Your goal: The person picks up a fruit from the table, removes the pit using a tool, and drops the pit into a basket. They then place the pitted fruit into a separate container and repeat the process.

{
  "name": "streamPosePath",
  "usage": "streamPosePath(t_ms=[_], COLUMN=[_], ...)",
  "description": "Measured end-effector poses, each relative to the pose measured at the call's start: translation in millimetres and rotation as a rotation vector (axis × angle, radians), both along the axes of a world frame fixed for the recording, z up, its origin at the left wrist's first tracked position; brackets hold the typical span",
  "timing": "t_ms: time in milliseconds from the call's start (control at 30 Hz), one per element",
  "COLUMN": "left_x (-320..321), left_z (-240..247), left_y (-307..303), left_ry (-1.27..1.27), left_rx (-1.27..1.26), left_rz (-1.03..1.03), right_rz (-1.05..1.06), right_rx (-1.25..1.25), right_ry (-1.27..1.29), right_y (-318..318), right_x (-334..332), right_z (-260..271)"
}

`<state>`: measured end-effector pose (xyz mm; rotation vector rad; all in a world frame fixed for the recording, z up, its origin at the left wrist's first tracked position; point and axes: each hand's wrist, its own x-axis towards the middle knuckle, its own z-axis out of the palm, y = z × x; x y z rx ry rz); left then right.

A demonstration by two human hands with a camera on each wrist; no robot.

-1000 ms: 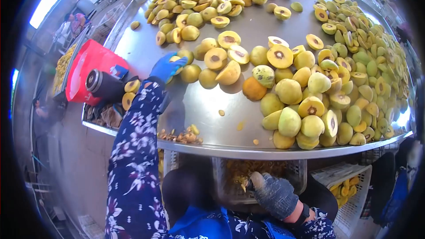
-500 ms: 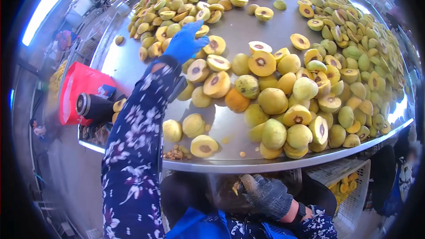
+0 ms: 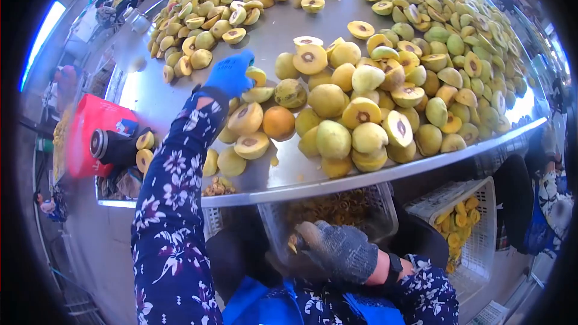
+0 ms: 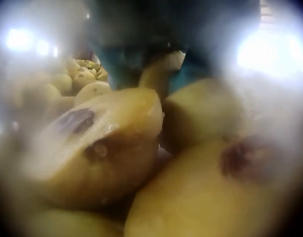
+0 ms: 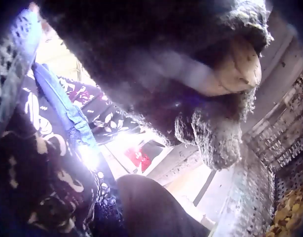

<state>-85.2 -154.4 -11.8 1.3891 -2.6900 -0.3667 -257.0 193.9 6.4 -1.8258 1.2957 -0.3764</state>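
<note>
In the head view the left hand (image 3: 231, 74), in a blue glove, curls its fingers round a yellow-green fruit half (image 3: 257, 76) above the metal table. Cut fruit (image 3: 245, 118) lies just below it, beside an orange fruit (image 3: 279, 123). The left wrist view shows blurred glove fingers at a fruit piece (image 4: 161, 74), behind a large cut half (image 4: 107, 143). Over a crate, the right hand (image 3: 343, 253) wears a grey glove, its fingers curled round a small brownish object (image 3: 293, 244) whose shape is unclear. A tan-covered thumb (image 5: 235, 69) shows in the right wrist view.
The metal table (image 3: 289, 189) carries large heaps of halved fruit (image 3: 445, 54). A red bag (image 3: 90, 135) and a dark flask (image 3: 114, 147) stand at the left. Below the edge are a crate of scraps (image 3: 337, 207) and a white crate (image 3: 481, 247) with yellow pieces.
The head view has shifted rightward. From the table's left, my left hand reached up to the fruit, then came back down. Several fruits now lie nearer the front edge. My right hand stays over the crate.
</note>
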Motion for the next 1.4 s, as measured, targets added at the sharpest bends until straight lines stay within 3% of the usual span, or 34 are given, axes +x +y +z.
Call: streamPosePath(t_ms=[67,133,200,267,333,400,467,533,600,667,800,933,1000,1100,1133,1200,1400], left_x=[11.2,24.7,27.3,26.3,22.7,2.9,-21.2,-32.2,-49.0,-50.9,-47.4,-46.5,-43.7,-41.5,-41.1,-42.3,-39.8], left_z=[5.9,15.4,28.6,42.4,36.6,28.7,21.1,6.9,-5.7,9.4,9.6,-1.3,-6.1,-3.9,0.2,9.6,-0.5], left_y=[35.6,60.6,98.8,151.5,186.4,219.8,244.8,255.6,258.6,261.7,262.6,261.2,261.8,267.3,269.4,273.2,271.4], left_ry=[0.08,0.369,0.879,1.297,1.446,1.485,1.535,1.622,1.789,1.764,1.785,1.758,1.696,1.445,1.439,1.684,1.573], left_rx=[-0.155,-0.172,0.289,0.723,0.911,0.887,0.794,0.931,0.876,0.995,0.966,0.812,0.775,0.545,0.548,0.84,0.646], left_rz=[-0.01,0.054,0.116,0.358,0.305,0.369,0.436,0.338,0.366,0.348,0.354,0.326,0.279,0.253,0.256,0.308,0.249], right_rz=[-0.024,-0.086,-0.137,-0.317,-0.382,-0.421,-0.428,-0.472,-0.499,-0.494,-0.463,-0.47,-0.444,-0.44,-0.415,-0.419,-0.47], right_rx=[-0.046,-0.173,-0.156,-0.013,-0.037,-0.156,-0.187,-0.245,-0.314,-0.284,-0.29,-0.256,-0.431,-0.371,-0.348,-0.368,-0.267], right_ry=[-0.036,-0.205,-0.239,-0.364,-0.418,-0.533,-0.497,-0.512,-0.337,-0.3,-0.263,-0.221,-0.156,-0.097,-0.08,-0.089,-0.149], right_y=[4.5,3.4,0.5,-2.2,-4.6,-6.3,-8.5,-9.7,-12.2,-12.9,-12.3,-13.2,-15.4,-16.1,-16.1,-14.4,-13.1], right_x=[0.7,-0.3,-3.1,-4.1,-0.3,2.3,4.4,1.2,0.3,-0.6,-0.3,1.5,2.8,3.8,3.8,6.0,15.3], right_z=[-5.0,-13.2,-11.7,3.1,-13.8,-22.1,-22.6,-16.6,-31.9,-26.3,-25.2,-22.3,-28.9,-28.2,-29.7,-34.8,-24.9])
